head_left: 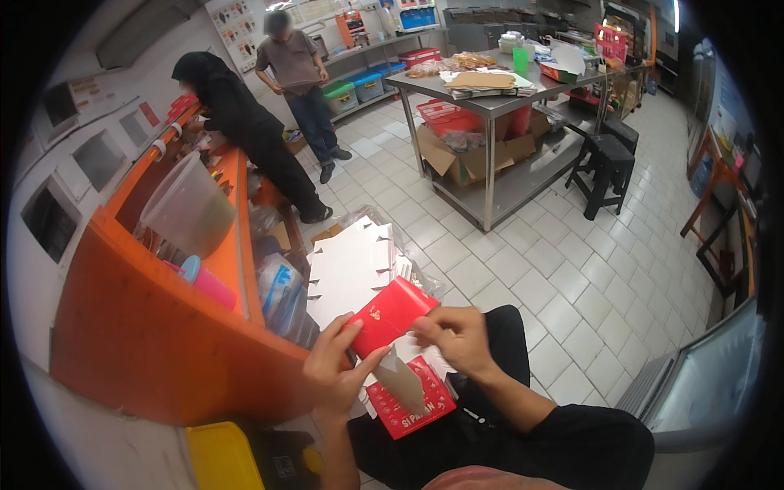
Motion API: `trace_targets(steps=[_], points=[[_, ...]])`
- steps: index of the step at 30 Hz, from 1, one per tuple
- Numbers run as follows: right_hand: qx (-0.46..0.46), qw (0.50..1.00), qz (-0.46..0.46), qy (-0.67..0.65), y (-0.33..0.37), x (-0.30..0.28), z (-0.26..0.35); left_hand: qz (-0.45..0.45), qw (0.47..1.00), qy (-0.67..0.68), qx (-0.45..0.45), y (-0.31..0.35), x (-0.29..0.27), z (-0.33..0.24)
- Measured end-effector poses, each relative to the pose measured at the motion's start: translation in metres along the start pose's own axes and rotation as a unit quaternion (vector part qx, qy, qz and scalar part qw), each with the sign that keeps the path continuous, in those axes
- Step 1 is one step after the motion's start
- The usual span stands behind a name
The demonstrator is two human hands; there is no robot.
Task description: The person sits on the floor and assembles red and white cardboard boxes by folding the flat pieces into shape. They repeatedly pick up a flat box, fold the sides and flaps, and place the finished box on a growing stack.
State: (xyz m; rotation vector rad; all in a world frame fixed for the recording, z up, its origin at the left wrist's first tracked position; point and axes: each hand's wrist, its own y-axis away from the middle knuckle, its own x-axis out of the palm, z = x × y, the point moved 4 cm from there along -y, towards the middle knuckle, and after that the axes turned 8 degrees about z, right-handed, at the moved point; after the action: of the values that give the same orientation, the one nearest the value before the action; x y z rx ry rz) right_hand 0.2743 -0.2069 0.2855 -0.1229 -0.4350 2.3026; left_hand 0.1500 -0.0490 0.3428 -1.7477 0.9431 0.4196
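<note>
A red cardboard box, partly folded, is held up over my lap. My left hand grips its left end, fingertips on the red face and thumb beneath. At the right end, my right hand is closed with curled fingers against the edge and a white flap. Below hangs a pale inner flap. A red panel with white print rests on my thighs; whether it joins the held box I cannot tell. Just beyond lies a stack of flat white carton blanks with notched edges.
An orange counter on the left bears a clear tub and a pink tumbler. A person in black leans over it; another person stands behind. Ahead are a steel table and black stools.
</note>
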Motion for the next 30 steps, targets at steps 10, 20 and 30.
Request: trace_targets(steps=[10, 20, 30], points=[[-0.230, 0.882, 0.334, 0.239, -0.019, 0.001, 0.038, 0.225, 0.949, 0.211, -0.072, -0.011, -0.005, 0.016], [0.018, 0.998, 0.065, 0.013, -0.031, -0.035, -0.062, 0.064, 0.964, 0.169, -0.194, 0.127, 0.061, 0.096], [0.065, 0.943, 0.324, -0.046, -0.029, 0.005, -0.111, -0.075, 0.923, 0.325, -0.193, 0.127, 0.065, 0.121]])
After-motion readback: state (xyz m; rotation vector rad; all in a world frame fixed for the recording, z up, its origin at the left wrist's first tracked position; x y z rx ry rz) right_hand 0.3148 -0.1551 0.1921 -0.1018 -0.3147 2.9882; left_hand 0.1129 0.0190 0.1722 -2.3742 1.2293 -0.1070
